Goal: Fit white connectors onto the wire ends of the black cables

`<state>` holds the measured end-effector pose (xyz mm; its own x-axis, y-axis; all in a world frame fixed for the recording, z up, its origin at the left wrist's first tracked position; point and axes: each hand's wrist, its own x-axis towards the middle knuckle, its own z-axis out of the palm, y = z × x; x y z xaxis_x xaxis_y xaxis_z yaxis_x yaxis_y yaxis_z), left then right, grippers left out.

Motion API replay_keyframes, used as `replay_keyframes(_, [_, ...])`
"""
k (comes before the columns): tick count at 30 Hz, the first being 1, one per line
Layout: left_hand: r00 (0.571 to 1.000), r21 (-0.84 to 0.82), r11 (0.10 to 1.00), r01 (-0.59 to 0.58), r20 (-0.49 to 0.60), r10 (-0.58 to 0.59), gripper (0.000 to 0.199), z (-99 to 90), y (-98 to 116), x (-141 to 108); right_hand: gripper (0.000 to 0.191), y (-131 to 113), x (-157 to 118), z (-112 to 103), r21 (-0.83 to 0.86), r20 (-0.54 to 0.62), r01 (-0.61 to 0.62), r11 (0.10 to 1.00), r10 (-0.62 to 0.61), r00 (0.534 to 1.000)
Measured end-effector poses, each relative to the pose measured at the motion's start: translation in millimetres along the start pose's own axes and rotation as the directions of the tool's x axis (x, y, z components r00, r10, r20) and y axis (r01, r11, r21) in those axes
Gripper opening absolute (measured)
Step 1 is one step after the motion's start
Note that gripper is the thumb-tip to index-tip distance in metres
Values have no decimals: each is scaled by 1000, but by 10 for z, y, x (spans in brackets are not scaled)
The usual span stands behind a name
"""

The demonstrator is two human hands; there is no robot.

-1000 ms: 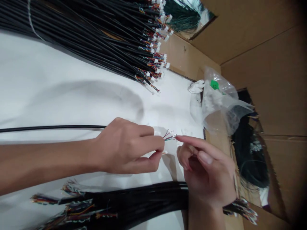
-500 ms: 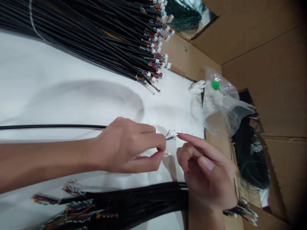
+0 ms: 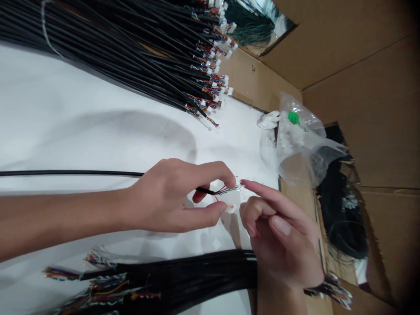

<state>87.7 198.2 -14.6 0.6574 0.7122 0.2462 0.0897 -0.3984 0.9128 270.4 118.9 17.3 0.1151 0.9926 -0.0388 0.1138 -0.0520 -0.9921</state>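
My left hand (image 3: 177, 197) reaches in from the left over a black cable (image 3: 72, 173). The cable passes beneath the palm and comes out among the fingers, where a curled finger supports it. My index finger and thumb are spread apart around its stripped end. Thin coloured wires (image 3: 225, 190) fan out there, an orange one bent down toward the thumb. My right hand (image 3: 284, 236) is beside the wire ends, with its index finger stretched out to the bright tips and the other fingers curled. Nothing shows in its grasp. Whether the index fingertip touches the tips I cannot tell.
A large bundle of black cables with white connectors (image 3: 157, 57) lies at the upper left. Another bundle of black cables (image 3: 197, 275) lies in front, its coloured wires bare. A clear plastic bag (image 3: 302, 135) and cardboard walls (image 3: 361, 83) stand to the right of the white surface (image 3: 98, 140).
My left index finger and thumb have opened from a pinch, uncovering the cable's end and the base of the wires. The right hand has barely moved.
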Motion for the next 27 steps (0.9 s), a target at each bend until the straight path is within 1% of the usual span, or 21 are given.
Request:
replay_keyframes(7, [997, -34, 997, 72, -27, -73, 24, 0, 17, 10, 29, -23, 9, 1, 2, 9, 6, 1000, -6, 1000])
replay_keyframes(11, [996, -96, 992, 84, -27, -87, 17, -11, 2, 27, 27, 4, 2, 1, -12, -4, 13, 1000, -13, 1000])
replay_keyframes(14, [998, -86, 995, 58, -27, -60, 14, -6, -15, 31, 23, 63, -19, 4, -55, -68, 23, 998, -27, 997])
replay_keyframes(17, [998, -38, 999, 9, -66, -11, 11, 14, -25, 30, 16, 110, -41, 16, -112, -161, -42, 993, 24, 987])
replay_keyframes(19, [997, -18, 1000, -9, -81, 7, 9, 33, -27, 31, 13, 118, -41, 35, -134, -195, -97, 986, 70, 978])
replay_keyframes(21, [997, -11, 1000, -12, -76, 11, 9, 51, -22, 40, 11, 106, -22, 63, -137, -208, -117, 984, 87, 974])
replay_keyframes(24, [998, -28, 1000, -9, -60, 7, 8, 55, 18, 72, 6, 63, 29, 110, -90, -244, -87, 992, 62, 968])
replay_keyframes(27, [998, -47, 999, 23, -60, -26, 7, 25, 117, 122, 5, -5, 57, 131, -27, -275, -36, 999, 27, 961])
